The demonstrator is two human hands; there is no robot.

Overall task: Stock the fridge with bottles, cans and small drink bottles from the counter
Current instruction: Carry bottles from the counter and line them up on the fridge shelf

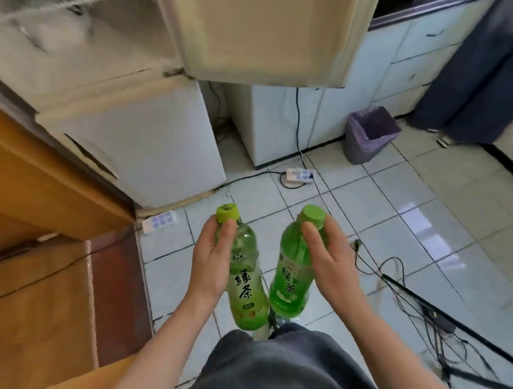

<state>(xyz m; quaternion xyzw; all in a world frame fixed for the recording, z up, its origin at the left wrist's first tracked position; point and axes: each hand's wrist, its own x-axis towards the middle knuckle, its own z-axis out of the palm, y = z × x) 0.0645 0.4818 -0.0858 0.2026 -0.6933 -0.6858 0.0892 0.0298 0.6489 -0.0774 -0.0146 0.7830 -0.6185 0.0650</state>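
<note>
Before the open fridge, each hand, left hand and right hand, grips a green bottle.

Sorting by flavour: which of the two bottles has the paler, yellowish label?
The bottle in the left hand: pale yellow-green label; the right hand holds a vivid green bottle.

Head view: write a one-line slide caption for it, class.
Left hand grips the paler green bottle, right hand the brighter green bottle, before the fridge, upper door open.

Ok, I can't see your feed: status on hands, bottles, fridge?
Left hand grips left bottle. Right hand grips right bottle. Fridge door open ahead; cables on floor.
</note>
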